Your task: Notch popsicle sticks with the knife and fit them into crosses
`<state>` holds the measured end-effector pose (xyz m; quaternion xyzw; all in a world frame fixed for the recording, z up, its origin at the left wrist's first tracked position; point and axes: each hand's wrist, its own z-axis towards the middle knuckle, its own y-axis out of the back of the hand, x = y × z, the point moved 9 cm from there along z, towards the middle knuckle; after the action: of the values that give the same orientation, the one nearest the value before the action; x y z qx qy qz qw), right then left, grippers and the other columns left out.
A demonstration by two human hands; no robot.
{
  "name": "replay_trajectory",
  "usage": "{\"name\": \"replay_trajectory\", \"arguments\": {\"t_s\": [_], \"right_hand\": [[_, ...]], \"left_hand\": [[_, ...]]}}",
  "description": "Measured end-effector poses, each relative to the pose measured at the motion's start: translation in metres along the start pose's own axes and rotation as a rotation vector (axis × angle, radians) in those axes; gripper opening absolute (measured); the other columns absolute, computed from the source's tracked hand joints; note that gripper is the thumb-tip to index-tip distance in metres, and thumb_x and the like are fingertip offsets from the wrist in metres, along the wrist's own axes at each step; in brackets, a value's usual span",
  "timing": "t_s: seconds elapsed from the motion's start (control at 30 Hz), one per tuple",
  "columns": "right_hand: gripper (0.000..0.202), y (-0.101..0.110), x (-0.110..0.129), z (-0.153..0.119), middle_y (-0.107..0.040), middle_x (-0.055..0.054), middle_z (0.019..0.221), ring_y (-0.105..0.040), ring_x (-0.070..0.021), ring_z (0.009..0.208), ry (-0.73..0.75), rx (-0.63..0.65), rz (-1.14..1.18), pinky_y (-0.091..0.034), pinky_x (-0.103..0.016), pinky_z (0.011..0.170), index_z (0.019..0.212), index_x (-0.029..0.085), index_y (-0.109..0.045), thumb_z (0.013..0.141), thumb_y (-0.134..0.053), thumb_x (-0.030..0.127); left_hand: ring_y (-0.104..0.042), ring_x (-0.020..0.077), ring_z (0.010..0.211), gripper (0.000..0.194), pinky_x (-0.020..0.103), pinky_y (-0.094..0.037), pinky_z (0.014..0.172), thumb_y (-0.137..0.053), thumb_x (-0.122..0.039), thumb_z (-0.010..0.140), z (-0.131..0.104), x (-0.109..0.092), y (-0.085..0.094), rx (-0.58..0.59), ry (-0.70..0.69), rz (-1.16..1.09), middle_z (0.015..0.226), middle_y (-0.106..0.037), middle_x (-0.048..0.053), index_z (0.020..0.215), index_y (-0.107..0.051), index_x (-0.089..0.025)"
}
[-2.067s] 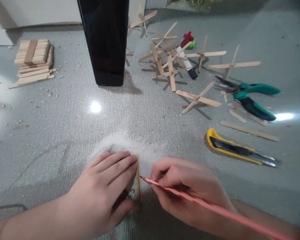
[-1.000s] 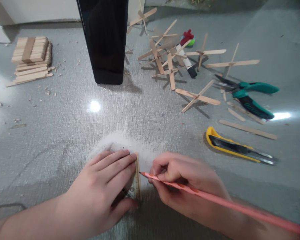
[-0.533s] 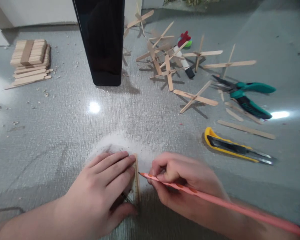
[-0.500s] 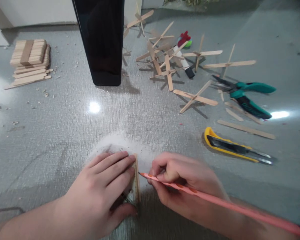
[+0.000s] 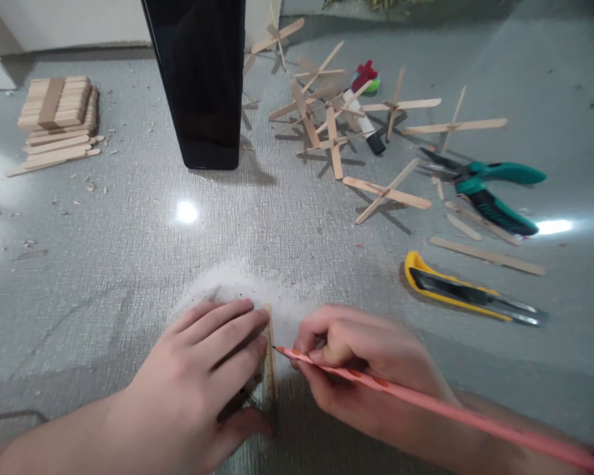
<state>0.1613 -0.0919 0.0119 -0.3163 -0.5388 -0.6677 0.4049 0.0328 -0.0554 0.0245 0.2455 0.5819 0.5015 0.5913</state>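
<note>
My left hand lies over a clear ruler and presses it to the table, the fingers together and the thumb bent below. Most of the ruler is hidden under the palm. Along its right edge runs a narrow wooden craft stick, held in place by the fingertips. My right hand pinches a pink pencil with orange grip spots. The pencil's dark point is at the right edge of the stick; I cannot tell whether it touches.
A black phone stands upright at the back. Crossed craft sticks, green-handled pliers and a yellow utility knife lie to the right. Bundled craft sticks sit at far left. White powder surrounds the fingertips.
The pencil point has shifted slightly down and left, closer to the craft stick. My left hand stays almost in place.
</note>
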Motion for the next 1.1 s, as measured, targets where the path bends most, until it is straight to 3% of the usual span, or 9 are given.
{"name": "replay_trajectory", "arguments": {"t_s": [0.27, 0.6, 1.1], "right_hand": [[0.028, 0.0001, 0.0021, 0.0003, -0.063, 0.004, 0.074, -0.056, -0.0042, 0.058, -0.003, 0.01, 0.01, -0.043, -0.016, 0.055, 0.073, 0.021, -0.04, 0.082, -0.061, 0.005], [0.027, -0.0003, 0.0037, 0.0019, -0.063, 0.004, 0.074, -0.056, -0.004, 0.059, 0.0, 0.003, -0.009, -0.043, -0.015, 0.056, 0.073, 0.021, -0.039, 0.082, -0.059, 0.005], [0.027, 0.0005, 0.0018, -0.0009, -0.063, 0.004, 0.075, -0.059, -0.0058, 0.06, -0.014, -0.011, 0.003, -0.045, -0.017, 0.055, 0.073, 0.022, -0.042, 0.081, -0.062, 0.005]], "left_hand": [[-0.063, 0.0325, 0.123, 0.052, 0.054, -0.055, 0.1, -0.07, -0.049, 0.085, -0.002, -0.0013, -0.0008, -0.006, -0.022, 0.037, 0.136, -0.065, 0.006, 0.121, -0.067, -0.012], [-0.066, 0.033, 0.118, 0.051, 0.051, -0.058, 0.097, -0.074, -0.046, 0.081, -0.0021, 0.0001, 0.0029, -0.036, -0.01, 0.004, 0.127, -0.07, 0.012, 0.117, -0.068, -0.011], [-0.065, 0.033, 0.119, 0.052, 0.053, -0.058, 0.096, -0.076, -0.045, 0.081, -0.0007, 0.0, 0.0038, -0.044, -0.006, -0.017, 0.126, -0.07, 0.01, 0.118, -0.067, -0.01]]}}
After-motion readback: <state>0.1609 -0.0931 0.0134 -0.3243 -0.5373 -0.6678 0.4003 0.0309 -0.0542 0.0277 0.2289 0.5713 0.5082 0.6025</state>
